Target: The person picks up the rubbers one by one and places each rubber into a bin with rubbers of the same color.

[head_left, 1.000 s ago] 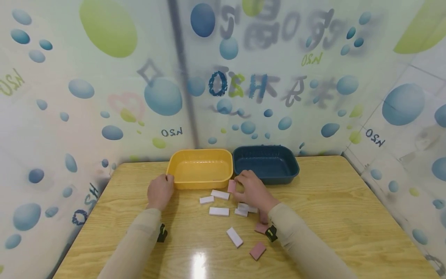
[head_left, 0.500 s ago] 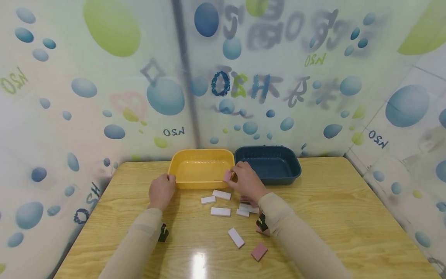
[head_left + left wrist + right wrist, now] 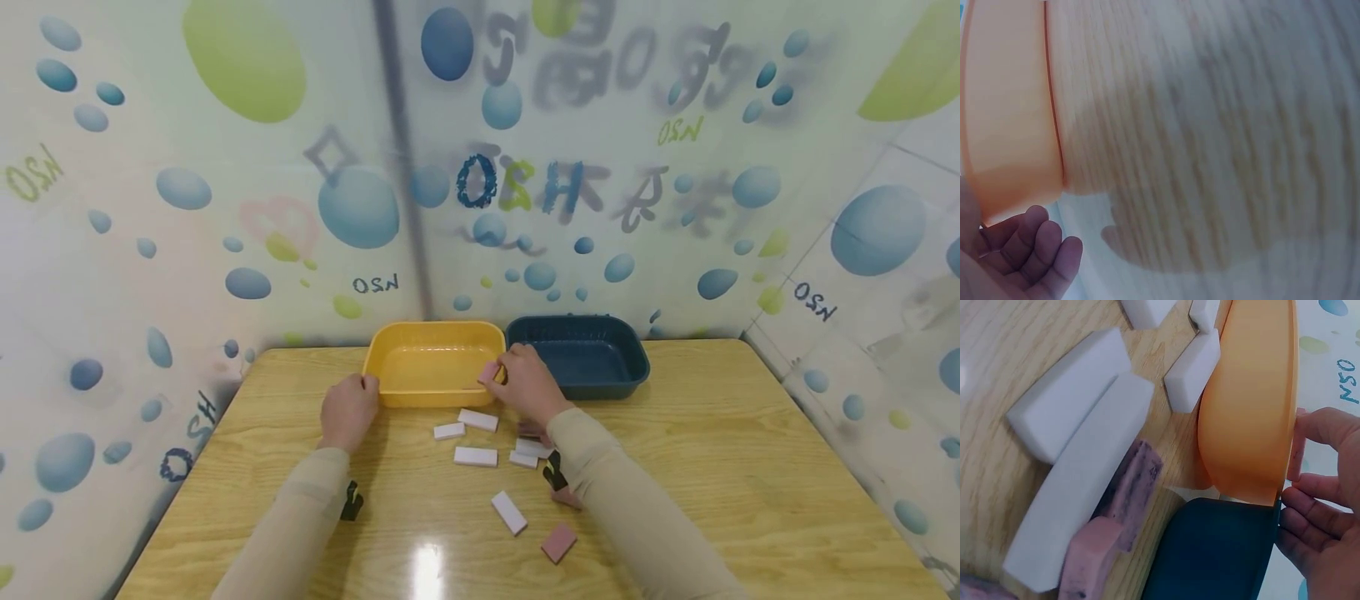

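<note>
A yellow bin [image 3: 427,399] stands at the back of the table, and my left hand [image 3: 349,412] grips its front left corner. In the left wrist view the fingers [image 3: 1047,244] are curled below the bin's wall [image 3: 1010,100]. My right hand [image 3: 531,385] pinches a small pink block [image 3: 489,372] between thumb and fingertips, over the bin's front right corner. From the right wrist view, the pink block [image 3: 1298,447] is at the yellow rim, and the lower fingers are right at the dark blue bin's edge.
The dark blue bin [image 3: 600,390] adjoins the yellow one on the right. Several white blocks [image 3: 476,456] lie in front of the bins. Other pink blocks [image 3: 559,542] lie nearer the front and partly under the right forearm. A patterned wall [image 3: 675,250] rises behind the table.
My right hand has carried the pink block up and leftward from in front of the bins to over the yellow bin's corner. The left hand has kept its grip.
</note>
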### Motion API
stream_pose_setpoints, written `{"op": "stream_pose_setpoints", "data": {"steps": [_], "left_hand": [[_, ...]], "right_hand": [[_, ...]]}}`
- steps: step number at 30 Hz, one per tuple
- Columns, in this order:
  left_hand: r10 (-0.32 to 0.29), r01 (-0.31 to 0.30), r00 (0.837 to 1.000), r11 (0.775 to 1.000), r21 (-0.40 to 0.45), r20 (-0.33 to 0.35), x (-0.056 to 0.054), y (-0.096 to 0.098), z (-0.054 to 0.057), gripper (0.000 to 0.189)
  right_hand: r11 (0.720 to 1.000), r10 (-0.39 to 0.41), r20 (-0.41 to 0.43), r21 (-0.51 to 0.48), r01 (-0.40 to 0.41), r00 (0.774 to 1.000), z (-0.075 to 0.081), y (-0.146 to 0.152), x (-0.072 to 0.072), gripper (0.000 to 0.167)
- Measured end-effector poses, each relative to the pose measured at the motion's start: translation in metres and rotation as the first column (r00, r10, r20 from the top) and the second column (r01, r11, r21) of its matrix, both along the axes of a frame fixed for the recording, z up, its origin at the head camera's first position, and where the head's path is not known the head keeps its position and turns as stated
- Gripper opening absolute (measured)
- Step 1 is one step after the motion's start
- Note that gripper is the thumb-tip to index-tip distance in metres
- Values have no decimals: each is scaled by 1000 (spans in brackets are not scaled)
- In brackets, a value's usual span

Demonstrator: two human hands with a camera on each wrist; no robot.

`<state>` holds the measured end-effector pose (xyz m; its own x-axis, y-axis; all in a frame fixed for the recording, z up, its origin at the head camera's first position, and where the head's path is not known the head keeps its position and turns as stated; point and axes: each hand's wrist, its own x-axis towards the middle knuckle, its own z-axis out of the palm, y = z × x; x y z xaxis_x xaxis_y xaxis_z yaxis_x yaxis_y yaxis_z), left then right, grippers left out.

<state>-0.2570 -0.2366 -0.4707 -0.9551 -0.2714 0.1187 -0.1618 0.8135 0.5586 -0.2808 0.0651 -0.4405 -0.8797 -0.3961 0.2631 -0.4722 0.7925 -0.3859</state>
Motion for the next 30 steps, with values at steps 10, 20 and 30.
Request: {"op": "stream_pose_setpoints", "data": {"steps": [10, 20, 30], "left_hand": [[-7, 7, 1000, 1000, 12, 6, 0, 0, -1, 43], [-12, 11, 1000, 1000, 24, 16, 3, -1, 3, 42], [-42, 40, 999, 996, 83, 26, 2, -7, 6, 43]], "right_hand": [[999, -18, -45, 45, 20, 999, -1, -11, -8, 33], [999, -19, -24, 45, 20, 1000, -1, -13, -8, 19], [1000, 2, -8, 24, -1, 1000, 1, -8, -6, 28]]}}
